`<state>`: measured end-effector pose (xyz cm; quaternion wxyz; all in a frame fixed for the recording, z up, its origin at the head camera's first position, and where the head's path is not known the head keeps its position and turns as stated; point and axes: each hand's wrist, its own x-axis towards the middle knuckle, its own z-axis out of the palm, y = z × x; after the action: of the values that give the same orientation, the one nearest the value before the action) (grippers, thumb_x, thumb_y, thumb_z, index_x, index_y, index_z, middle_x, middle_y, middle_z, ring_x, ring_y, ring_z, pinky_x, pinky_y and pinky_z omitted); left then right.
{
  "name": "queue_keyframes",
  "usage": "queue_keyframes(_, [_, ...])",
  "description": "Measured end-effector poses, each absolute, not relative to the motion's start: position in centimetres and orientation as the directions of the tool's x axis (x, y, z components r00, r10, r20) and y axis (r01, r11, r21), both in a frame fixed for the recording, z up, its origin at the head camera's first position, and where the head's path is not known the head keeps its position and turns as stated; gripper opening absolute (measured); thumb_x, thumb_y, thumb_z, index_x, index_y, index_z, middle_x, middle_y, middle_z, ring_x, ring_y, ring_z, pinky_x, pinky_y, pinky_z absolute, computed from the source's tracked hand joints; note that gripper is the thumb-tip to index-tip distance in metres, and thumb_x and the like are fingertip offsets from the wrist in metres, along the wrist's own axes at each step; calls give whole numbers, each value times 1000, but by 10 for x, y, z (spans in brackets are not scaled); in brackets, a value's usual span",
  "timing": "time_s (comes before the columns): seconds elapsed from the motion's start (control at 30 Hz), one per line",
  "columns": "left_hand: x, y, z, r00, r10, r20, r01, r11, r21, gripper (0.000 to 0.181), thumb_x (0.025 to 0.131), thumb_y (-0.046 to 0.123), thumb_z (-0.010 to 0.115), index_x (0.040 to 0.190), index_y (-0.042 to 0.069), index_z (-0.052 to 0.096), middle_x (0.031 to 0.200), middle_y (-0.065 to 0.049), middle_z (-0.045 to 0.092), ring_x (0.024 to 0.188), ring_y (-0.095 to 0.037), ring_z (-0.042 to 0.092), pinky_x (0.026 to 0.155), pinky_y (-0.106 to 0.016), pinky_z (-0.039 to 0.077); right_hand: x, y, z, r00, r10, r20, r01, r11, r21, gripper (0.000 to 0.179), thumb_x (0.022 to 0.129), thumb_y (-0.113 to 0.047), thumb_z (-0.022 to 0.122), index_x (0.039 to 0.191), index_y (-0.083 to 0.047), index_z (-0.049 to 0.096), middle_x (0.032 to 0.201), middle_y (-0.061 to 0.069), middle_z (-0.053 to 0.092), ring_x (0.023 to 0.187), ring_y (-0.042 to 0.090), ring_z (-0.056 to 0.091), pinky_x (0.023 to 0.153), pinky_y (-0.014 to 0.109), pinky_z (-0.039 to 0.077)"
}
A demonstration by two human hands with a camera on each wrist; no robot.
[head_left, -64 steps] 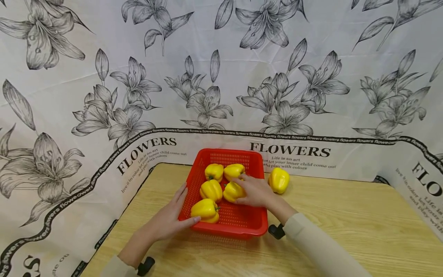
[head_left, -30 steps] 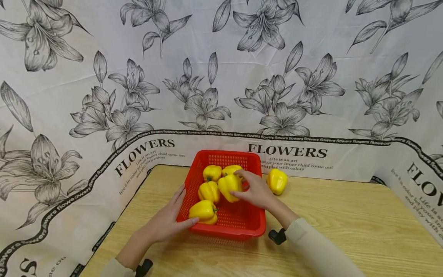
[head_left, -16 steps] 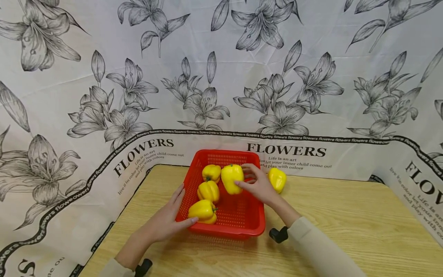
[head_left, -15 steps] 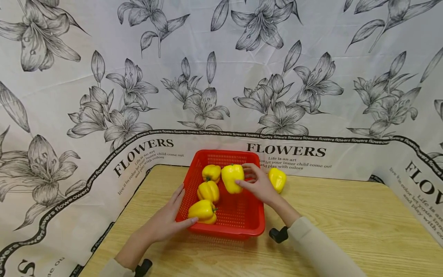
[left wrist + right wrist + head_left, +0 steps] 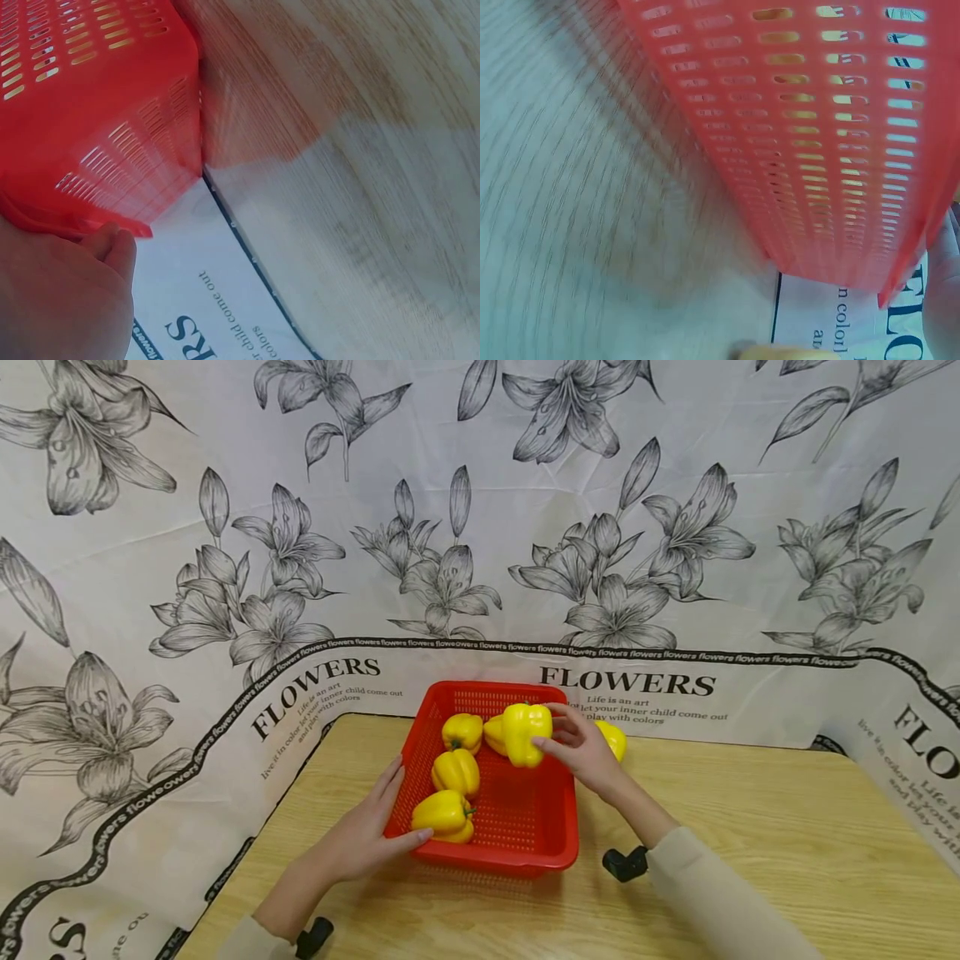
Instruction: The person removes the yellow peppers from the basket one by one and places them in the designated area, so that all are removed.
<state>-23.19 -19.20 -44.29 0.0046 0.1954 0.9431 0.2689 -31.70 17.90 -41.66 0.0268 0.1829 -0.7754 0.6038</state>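
A red perforated plastic basket [image 5: 491, 858] stands on the wooden table with several yellow bell peppers [image 5: 456, 774] inside. My left hand [image 5: 362, 835] grips its left rim, thumb over the edge and fingers along the outside; in the left wrist view that hand [image 5: 64, 296] is at the rim. Above the basket's right side, my right hand [image 5: 588, 752] holds another yellow bell pepper [image 5: 527, 735] between thumb and fingers, lifted and upright. It partly covers a pepper behind it. In the right wrist view only an edge of the right hand [image 5: 941, 300] shows, beside the basket wall [image 5: 802, 150].
One more yellow bell pepper [image 5: 613, 739] lies on the table [image 5: 735, 827] right of the basket, partly behind my right hand. A flower-printed cloth [image 5: 480, 568] hangs behind and to the left of the table.
My right hand has taken a pepper from the basket's middle, raised it and moved it toward the far right rim. The left hand stays on the left rim.
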Motion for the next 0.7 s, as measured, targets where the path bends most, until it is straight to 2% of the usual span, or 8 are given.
queue_keyframes(0.13, [-232, -192, -443, -923, 371, 99, 368, 778, 509, 111, 88, 78, 56, 166, 16, 8, 172, 8, -3, 151, -34, 28, 116, -56, 35, -313, 187, -414, -932, -243, 270, -328, 244, -912, 66, 97, -22, 73, 154, -7, 42, 141, 24, 54, 128, 41, 57, 93, 35, 57])
queue_keyframes(0.3, [-232, -193, -443, -922, 373, 102, 370, 775, 512, 111, 88, 78, 56, 166, 15, 8, 172, 8, -4, 151, -35, 29, 115, -57, 36, -310, 200, -409, -934, -229, 276, -336, 295, -894, 67, 97, -25, 73, 154, -8, 43, 140, 24, 56, 126, 40, 59, 85, 31, 57])
queue_keyframes(0.43, [-232, -192, -443, -923, 372, 98, 366, 773, 518, 111, 88, 78, 57, 166, 16, 9, 172, 9, -3, 151, -34, 29, 116, -56, 36, -308, 210, -406, -934, -224, 278, -341, 327, -881, 67, 97, -29, 73, 154, -11, 43, 142, 21, 56, 127, 39, 58, 88, 30, 56])
queue_keyframes(0.7, [-232, -192, -443, -924, 373, 88, 361, 771, 525, 111, 87, 78, 57, 166, 15, 8, 172, 9, -4, 152, -33, 27, 117, -55, 35, -303, 235, -402, -938, -206, 277, -340, 402, -850, 69, 97, -31, 72, 156, -10, 41, 145, 23, 54, 126, 41, 59, 89, 38, 59])
